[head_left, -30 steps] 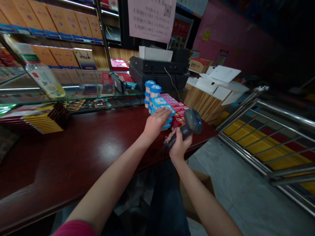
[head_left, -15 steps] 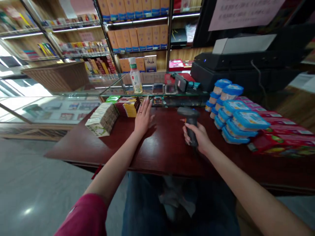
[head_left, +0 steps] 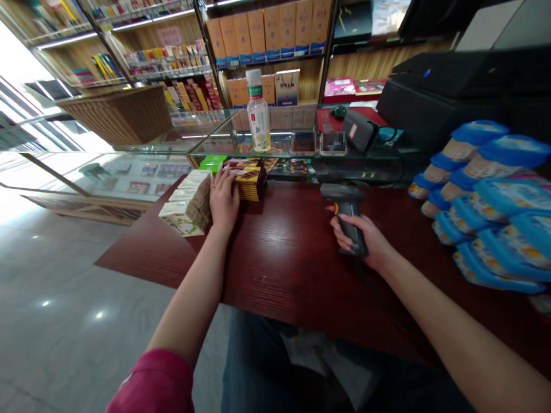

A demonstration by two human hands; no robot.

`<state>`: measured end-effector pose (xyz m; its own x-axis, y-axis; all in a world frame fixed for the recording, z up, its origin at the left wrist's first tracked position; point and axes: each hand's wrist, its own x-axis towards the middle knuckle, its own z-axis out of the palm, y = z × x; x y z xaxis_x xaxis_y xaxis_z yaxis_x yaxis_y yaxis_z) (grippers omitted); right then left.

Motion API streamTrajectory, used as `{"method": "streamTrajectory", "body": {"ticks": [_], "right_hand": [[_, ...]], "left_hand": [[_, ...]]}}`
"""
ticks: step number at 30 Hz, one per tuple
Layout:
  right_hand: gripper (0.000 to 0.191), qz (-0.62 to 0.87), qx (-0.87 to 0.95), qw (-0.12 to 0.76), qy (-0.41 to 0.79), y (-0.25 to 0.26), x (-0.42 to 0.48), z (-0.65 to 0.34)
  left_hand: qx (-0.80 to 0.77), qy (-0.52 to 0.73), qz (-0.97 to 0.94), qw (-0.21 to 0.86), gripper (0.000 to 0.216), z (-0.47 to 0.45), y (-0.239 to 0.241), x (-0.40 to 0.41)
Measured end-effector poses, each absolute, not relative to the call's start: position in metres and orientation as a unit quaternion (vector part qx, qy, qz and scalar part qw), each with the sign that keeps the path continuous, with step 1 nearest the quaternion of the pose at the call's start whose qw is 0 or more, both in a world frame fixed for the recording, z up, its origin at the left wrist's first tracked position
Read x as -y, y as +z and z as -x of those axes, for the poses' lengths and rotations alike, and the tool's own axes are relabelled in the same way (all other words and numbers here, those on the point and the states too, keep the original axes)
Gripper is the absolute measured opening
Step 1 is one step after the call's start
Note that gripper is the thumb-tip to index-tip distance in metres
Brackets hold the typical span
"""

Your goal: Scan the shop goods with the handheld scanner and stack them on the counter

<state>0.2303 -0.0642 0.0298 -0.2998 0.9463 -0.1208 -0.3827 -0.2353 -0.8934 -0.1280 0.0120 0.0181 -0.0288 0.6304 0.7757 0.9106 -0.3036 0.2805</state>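
Head camera view is showing wooden shelving [head_left: 310, 77] rising along the back and bearing upright orange boxes [head_left: 271, 34] with blue bases. A dark red-brown wooden counter [head_left: 279, 269] is stretching across the middle, a glass display case [head_left: 202, 146] bordering its far side. Far left, a woven basket [head_left: 123, 117] is standing; far right, a black machine [head_left: 430, 94]. Blue-lidded plastic tubs [head_left: 495, 241], round and rectangular, are sitting stacked at the counter's right. At its left, cream packs [head_left: 181, 201] with green leaf prints are lying beside dark red packets with yellow edges [head_left: 249, 188]. A white-capped clear bottle [head_left: 259, 123] is standing upright on the glass. The left hand [head_left: 224, 201] is lying where cream packs and packets are meeting, fingers extending, clasping nothing that is showing; whether the fingertips are pressing on either, I cannot tell. The right hand [head_left: 365, 235] is wrapping firmly around the handle of a black barcode scanner [head_left: 344, 194], between packets and tubs, the forefinger resting by its orange trigger [head_left: 336, 209].
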Motion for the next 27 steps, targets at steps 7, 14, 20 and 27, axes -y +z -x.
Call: {"method": "streamTrajectory", "body": {"ticks": [7, 14, 20, 27], "right_hand": [[0.050, 0.398, 0.453, 0.455, 0.655, 0.034, 0.080, -0.214], [0.038, 0.392, 0.555, 0.399, 0.616, 0.033, 0.092, -0.208], [0.041, 0.389, 0.554, 0.390, 0.624, 0.030, 0.088, -0.209], [0.038, 0.403, 0.553, 0.377, 0.624, 0.033, 0.089, -0.209]], "left_hand": [[0.518, -0.598, 0.610, 0.039, 0.026, 0.091, 0.027, 0.012], [0.498, -0.632, 0.491, -0.334, 0.041, 0.048, 0.014, 0.007], [0.498, -0.576, 0.454, -0.462, 0.050, 0.038, 0.012, 0.014], [0.500, -0.559, 0.454, -0.480, 0.054, 0.036, 0.015, 0.016]]}}
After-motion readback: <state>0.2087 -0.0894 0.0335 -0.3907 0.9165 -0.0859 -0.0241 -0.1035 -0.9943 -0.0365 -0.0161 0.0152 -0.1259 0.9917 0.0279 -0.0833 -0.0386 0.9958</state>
